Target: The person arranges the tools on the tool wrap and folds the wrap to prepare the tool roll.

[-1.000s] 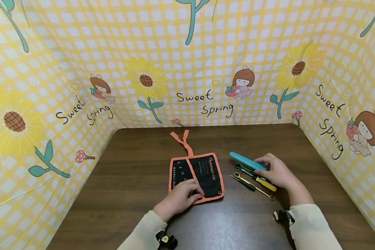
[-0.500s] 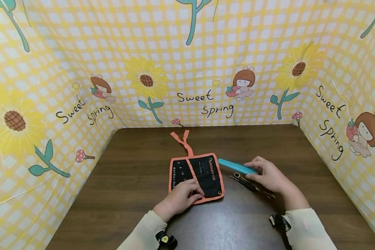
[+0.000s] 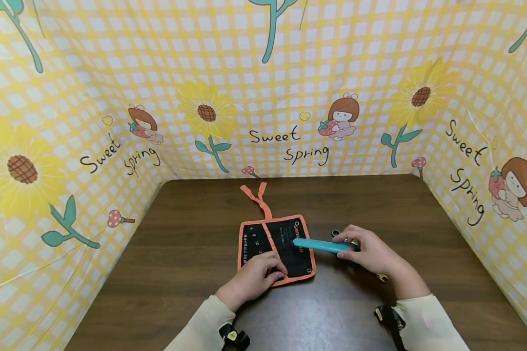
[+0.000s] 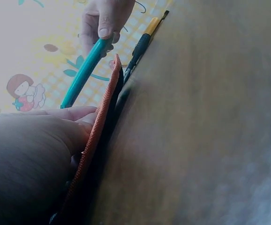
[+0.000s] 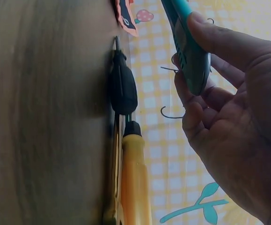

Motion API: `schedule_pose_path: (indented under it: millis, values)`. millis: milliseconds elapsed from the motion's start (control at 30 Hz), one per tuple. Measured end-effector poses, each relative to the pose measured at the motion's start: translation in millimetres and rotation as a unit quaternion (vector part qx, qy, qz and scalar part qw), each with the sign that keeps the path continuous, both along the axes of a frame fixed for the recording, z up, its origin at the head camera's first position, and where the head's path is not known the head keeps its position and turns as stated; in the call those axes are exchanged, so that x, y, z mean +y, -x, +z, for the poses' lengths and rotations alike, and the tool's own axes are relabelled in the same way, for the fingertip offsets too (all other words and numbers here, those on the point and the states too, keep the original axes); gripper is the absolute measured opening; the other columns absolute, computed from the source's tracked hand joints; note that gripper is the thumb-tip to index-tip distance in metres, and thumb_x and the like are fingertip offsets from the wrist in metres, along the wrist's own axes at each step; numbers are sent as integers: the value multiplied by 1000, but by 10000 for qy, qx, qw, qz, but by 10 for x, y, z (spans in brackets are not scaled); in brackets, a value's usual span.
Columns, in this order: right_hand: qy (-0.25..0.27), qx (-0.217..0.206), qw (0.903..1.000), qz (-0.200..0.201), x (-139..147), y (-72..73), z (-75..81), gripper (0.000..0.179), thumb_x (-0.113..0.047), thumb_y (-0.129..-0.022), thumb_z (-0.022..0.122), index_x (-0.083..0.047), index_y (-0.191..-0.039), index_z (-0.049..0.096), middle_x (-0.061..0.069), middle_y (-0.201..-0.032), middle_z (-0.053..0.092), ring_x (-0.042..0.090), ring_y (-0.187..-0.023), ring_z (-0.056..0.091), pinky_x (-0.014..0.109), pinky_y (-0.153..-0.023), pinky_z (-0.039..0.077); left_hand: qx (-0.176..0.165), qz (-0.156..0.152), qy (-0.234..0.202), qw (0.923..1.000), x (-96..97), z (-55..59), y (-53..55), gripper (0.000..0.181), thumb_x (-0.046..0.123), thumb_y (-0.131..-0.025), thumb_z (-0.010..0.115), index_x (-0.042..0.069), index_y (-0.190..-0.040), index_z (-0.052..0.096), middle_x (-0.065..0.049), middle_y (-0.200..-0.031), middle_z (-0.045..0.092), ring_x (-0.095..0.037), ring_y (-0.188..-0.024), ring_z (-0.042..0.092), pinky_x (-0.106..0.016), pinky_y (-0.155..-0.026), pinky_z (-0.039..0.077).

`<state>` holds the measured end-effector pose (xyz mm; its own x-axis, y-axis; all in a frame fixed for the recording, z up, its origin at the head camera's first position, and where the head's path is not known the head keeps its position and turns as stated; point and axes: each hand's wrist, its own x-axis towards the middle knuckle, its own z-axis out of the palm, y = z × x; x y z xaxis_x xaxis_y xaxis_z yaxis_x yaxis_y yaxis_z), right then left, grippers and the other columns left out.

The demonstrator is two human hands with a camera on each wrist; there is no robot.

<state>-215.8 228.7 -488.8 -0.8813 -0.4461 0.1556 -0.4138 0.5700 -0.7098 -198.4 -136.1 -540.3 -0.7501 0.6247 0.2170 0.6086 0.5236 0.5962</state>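
A black tool pouch (image 3: 290, 248) with orange edging lies flat on the table. At its lower edge, by the seam, my left hand (image 3: 252, 279) holds the border between thumb and curled fingers; this hand covers part of the printed numbers. My right hand (image 3: 366, 251) grips a teal utility knife (image 3: 318, 244) by one end, with the thumb on one side and fingers on the other. The knife's far end hangs over the right half of the pouch. In the right wrist view, the utility knife (image 5: 189, 51) is raised off the table.
Beneath my right hand lie a small black-handled screwdriver (image 5: 123, 84), a yellow-handled tool (image 5: 135, 183) and a gold wrench (image 3: 382, 277), mostly hidden in the head view. An orange strap (image 3: 261, 202) extends behind the pouch. A checked cloth (image 3: 263, 97) walls the table's back and sides.
My right hand has lifted the teal utility knife from beside the other tools and carried it left and nearer, over the pouch. My left hand has stayed put.
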Motion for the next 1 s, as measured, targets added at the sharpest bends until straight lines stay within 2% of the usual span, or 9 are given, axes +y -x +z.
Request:
schedule_pose_path:
  millis: [433,733,1000]
  values:
    - [107,-341,9975,616,-86,-34,-5,30,-16,-93,82,-22,-122,77,-5,-115,63,14,-77,54,30,-70,50,19,11,-65,10000,12,-8,2,10,18,-100,74,28,-102,77,18,-101,61,0,-89,59,-21,-79,53]
    - [131,-308,9960,823,-100,-48,-20,30,-15,-92,83,-18,-121,78,-4,-118,65,13,-83,55,29,-70,48,131,-5,-79,9999,15,-8,4,11,18,-101,74,29,-102,76,18,-101,61,-1,-85,58,-20,-74,52]
    - [190,-532,9940,937,-113,-49,-28,29,-19,-92,84,-15,-120,78,0,-121,65,15,-84,56,28,-71,49,115,-1,-146,9998,17,-6,4,10,18,-101,74,28,-103,77,17,-102,62,-2,-85,58,-22,-74,52]
